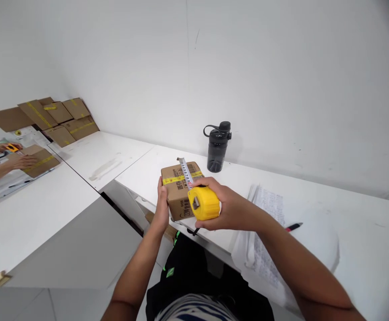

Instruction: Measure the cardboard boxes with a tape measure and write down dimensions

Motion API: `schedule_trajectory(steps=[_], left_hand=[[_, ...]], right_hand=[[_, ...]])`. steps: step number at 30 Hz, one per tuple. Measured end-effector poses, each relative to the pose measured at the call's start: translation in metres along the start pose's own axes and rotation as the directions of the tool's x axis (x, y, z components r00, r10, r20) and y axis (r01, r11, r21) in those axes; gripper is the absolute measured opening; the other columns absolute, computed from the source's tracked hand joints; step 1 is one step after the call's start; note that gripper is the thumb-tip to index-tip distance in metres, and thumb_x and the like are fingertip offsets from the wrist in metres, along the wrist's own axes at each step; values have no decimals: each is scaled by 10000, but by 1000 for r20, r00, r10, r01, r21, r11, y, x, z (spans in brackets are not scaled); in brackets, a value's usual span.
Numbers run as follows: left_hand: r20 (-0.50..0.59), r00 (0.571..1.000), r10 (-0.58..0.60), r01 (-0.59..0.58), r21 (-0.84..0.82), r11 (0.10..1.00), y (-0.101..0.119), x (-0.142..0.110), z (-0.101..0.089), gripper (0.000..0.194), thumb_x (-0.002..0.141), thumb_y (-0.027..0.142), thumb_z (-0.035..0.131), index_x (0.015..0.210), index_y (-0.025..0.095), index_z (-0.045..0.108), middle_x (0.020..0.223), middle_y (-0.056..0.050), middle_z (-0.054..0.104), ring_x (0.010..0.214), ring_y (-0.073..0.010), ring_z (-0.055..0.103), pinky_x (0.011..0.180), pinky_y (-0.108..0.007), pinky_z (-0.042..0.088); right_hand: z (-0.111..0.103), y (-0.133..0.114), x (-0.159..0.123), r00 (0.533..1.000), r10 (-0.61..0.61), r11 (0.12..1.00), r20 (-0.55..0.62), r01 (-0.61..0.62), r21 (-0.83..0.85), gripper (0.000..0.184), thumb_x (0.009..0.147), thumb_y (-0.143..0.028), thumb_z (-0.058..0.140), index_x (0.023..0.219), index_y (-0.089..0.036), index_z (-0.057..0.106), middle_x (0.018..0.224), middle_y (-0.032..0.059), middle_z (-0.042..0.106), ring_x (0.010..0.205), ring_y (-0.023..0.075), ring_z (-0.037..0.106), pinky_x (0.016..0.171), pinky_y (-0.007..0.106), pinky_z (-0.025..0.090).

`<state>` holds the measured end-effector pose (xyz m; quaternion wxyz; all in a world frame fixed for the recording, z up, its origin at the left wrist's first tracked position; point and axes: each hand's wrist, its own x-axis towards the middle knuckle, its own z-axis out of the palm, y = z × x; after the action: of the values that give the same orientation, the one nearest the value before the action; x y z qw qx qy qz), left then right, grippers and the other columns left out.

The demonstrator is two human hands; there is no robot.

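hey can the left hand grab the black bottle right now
Probably not as things stand: the left hand is taken up holding the cardboard box, and the right hand with the yellow tape measure looks partly in the way of the black bottle behind them.

bottle (216, 151) beyond box (176, 191) | gap between bottle and papers (272, 206)
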<state>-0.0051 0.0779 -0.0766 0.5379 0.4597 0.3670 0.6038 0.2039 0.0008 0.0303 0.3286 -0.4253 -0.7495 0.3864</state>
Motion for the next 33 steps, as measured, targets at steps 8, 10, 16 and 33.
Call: schedule_trajectory(steps=[8, 10, 16, 33], left_hand=[[139, 987, -78, 71, 52, 996, 10, 0, 9, 709, 896, 483, 531, 1524, 251, 299, 1538, -67, 444, 1382, -262, 461, 1108, -370, 412], [238, 967, -95, 84, 56, 995, 18, 8, 8, 667, 880, 456, 543, 1487, 225, 387, 1491, -74, 506, 1333, -270, 514, 1087, -370, 428], [514, 776, -365, 354, 124, 927, 23, 65, 11, 568, 743, 455, 651, 1214, 136, 668, 1212, -145, 708, 1073, -317, 677, 924, -393, 524], [226, 974, -6, -79, 365, 928, 40, 43, 32, 517, 872, 493, 572, 1298, 201, 544, 1388, -124, 568, 1218, -253, 573, 1006, -381, 476]], right_hand=[[-4, 7, 5, 998, -21, 986, 62, 31, -165, 776, 662, -381, 811, 1325, -290, 419, 1294, 110, 562, 1067, 289, 592, 870, 452, 513], [-8, 7, 4, 995, -38, 984, 93, 53, -170, 772, 654, -376, 819, 1318, -298, 433, 1272, 96, 578, 1048, 281, 597, 860, 436, 513], [-34, 17, -14, 982, -140, 982, 128, 155, -112, 813, 619, -402, 860, 1319, -343, 451, 1345, 67, 534, 1148, 305, 568, 880, 406, 519], [-32, 26, 8, 987, 34, 997, 155, -23, -76, 764, 635, -432, 846, 1281, -364, 443, 1236, 53, 501, 930, 234, 598, 671, 360, 579]])
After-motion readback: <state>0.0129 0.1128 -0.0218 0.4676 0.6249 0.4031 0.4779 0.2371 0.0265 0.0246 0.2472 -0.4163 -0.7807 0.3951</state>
